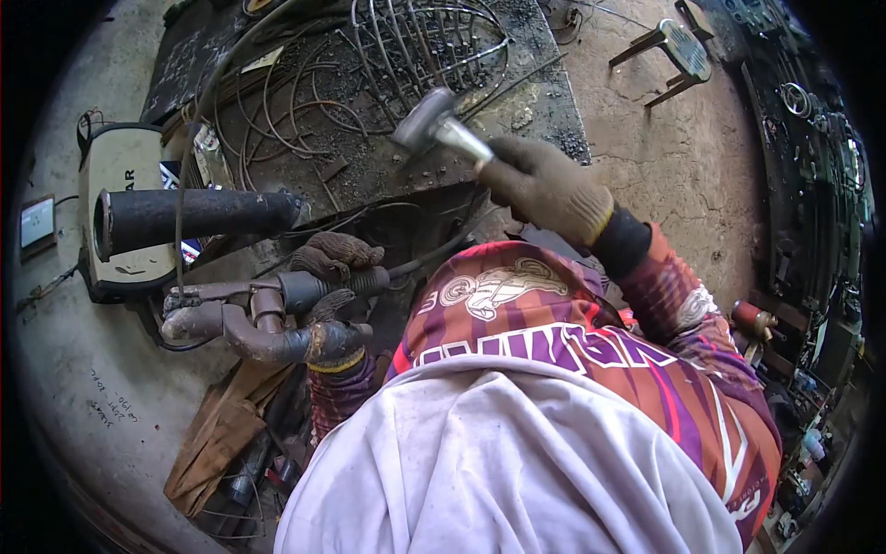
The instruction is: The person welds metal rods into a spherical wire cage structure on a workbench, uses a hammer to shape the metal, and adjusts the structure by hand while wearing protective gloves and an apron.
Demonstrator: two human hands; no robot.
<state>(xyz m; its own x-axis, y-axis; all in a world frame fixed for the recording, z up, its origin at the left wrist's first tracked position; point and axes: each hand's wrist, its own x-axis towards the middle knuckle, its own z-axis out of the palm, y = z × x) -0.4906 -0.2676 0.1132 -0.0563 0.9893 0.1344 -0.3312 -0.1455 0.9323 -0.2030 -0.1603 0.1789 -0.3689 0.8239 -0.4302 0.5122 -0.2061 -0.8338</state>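
Note:
My right hand (549,189), in a tan knitted glove, is closed round the metal handle of a hammer (432,118). The hammer is raised above the near part of the dark worktable, head pointing up and left. Lower left, my left hand (337,257), in a darker glove, has its fingers wrapped over the grey ribbed handle of a welding electrode holder (303,292). A thick brown bent arm (242,334) runs beneath that handle. From the holder's jaws a thin dark rod (181,185) rises, and a cable leaves its right end.
A dark tapered pipe (198,224) crosses in front of a beige machine (134,171). Metal rings (277,120) and a round rod basket (434,42) lie on the gritty worktable (526,120). A stool (681,51) stands far right, beside tool-laden shelving (812,185). Brown cloth (217,429) hangs lower left.

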